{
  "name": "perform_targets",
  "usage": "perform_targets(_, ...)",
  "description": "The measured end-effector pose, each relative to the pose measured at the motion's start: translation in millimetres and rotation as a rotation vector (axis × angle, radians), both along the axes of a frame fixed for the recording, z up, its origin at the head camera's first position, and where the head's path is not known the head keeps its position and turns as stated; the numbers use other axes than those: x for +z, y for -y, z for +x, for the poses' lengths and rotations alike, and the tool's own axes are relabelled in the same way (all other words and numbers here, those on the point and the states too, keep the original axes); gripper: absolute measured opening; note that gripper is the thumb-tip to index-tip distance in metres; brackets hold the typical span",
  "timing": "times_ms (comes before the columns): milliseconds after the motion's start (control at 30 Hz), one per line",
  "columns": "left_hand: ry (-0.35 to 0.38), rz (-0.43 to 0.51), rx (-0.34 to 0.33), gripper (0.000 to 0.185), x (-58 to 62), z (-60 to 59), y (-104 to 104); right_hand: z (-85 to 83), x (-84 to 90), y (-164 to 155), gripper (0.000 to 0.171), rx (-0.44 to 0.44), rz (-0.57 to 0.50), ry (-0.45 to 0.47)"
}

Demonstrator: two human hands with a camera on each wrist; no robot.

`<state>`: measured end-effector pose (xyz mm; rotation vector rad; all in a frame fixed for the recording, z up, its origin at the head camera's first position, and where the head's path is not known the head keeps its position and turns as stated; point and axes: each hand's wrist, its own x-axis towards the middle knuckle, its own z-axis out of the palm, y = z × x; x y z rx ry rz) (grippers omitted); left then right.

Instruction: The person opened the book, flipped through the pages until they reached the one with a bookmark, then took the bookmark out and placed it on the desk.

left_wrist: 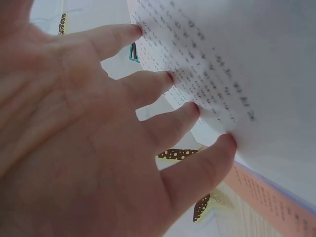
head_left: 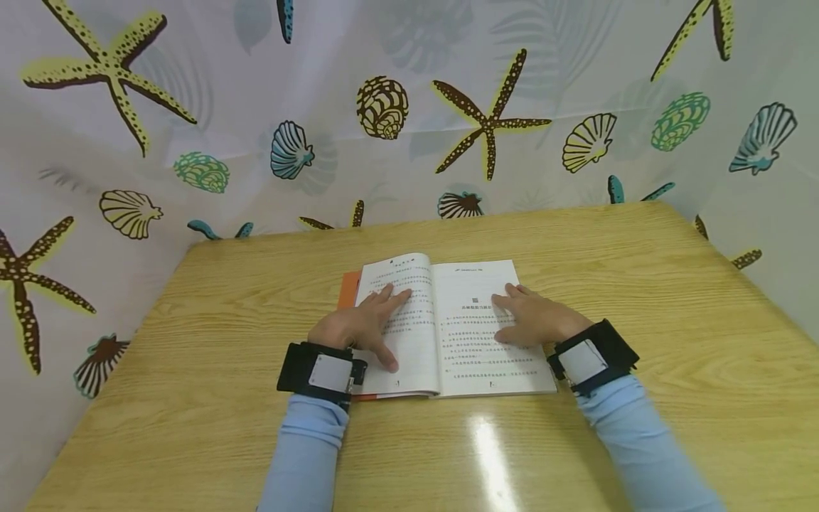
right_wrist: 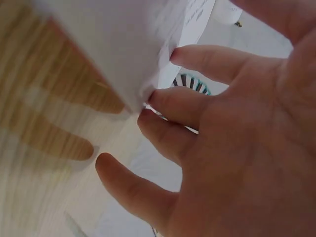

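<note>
Wooden desk, open book pinned flat under two spread hands

Both hands are laid flat with fingers straight: the left hand point(head_left: 358, 323) is pressed on the left page, the right hand point(head_left: 534, 318) on the right page, nothing being gripped. The book point(head_left: 473, 284) is kept open at the middle of the table point(head_left: 672, 299), with its orange cover point(head_left: 348, 288) peeking out at 9 o'clock. Looks like the hold-it-open step; a page turn would probably call for one fingertip being slid to a page edge and the sheet being pinched. A seashell-print curtain point(head_left: 384, 107) is hung at 12 o'clock.
</note>
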<state>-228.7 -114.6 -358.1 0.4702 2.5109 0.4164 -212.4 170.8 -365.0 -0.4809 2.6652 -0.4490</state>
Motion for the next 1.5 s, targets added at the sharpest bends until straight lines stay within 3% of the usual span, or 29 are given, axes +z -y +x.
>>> perform_targets(133, 0.009, 0.007, 0.002, 0.124, -0.7, -0.2, 0, -3.2, 0.1, -10, 0.073, -0.030, -0.026, 0.025)
perform_targets(333, 0.014, 0.012, 0.000, 0.124, -0.8, -0.7, 0, -4.3, 1.4, -14, 0.072, -0.005, -0.040, 0.011)
perform_targets(567, 0.003, 0.006, -0.002, 0.123, -1.8, -0.6, 0, -3.8, 1.5, -13, 0.073, -0.020, 0.050, -0.041)
perform_targets(900, -0.014, 0.002, -0.004, 0.123, -0.8, 0.0, -1, -8.7, -4.0, -20, 0.103, -0.125, 0.067, -0.028)
perform_targets(1133, -0.037, 0.042, 0.011, 0.115, 1.7, 0.6, 0, -8.7, -2.4, -18, 0.099, -0.122, 0.077, -0.039)
perform_targets(1500, -0.045, 0.022, 0.069, 0.103, 2.8, 2.4, 0, -6.9, 0.3, -13, 0.094, -0.131, 0.119, -0.056)
